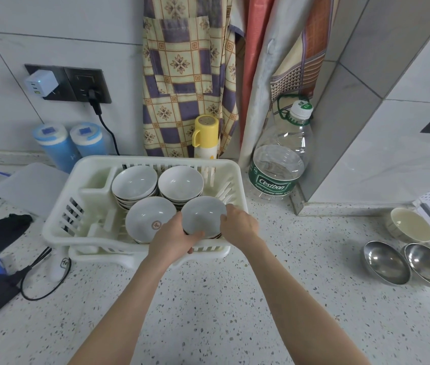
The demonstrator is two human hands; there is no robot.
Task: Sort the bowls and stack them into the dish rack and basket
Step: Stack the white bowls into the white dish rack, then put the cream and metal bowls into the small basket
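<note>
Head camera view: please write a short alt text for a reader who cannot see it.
Two hands, left and right, grip a grey bowl over the front right stack in a white dish rack holding four stacks of bowls. Two steel bowls and a cream bowl wait on the counter at right.

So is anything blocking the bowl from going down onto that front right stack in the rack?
Nothing visible. Both hands, left and right, hold the bowl right over the stack, inside the rack.

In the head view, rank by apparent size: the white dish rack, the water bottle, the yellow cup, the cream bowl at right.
1. white dish rack
2. water bottle
3. and 4. yellow cup and cream bowl: look alike, and they sit at different distances, so unranked.
</note>
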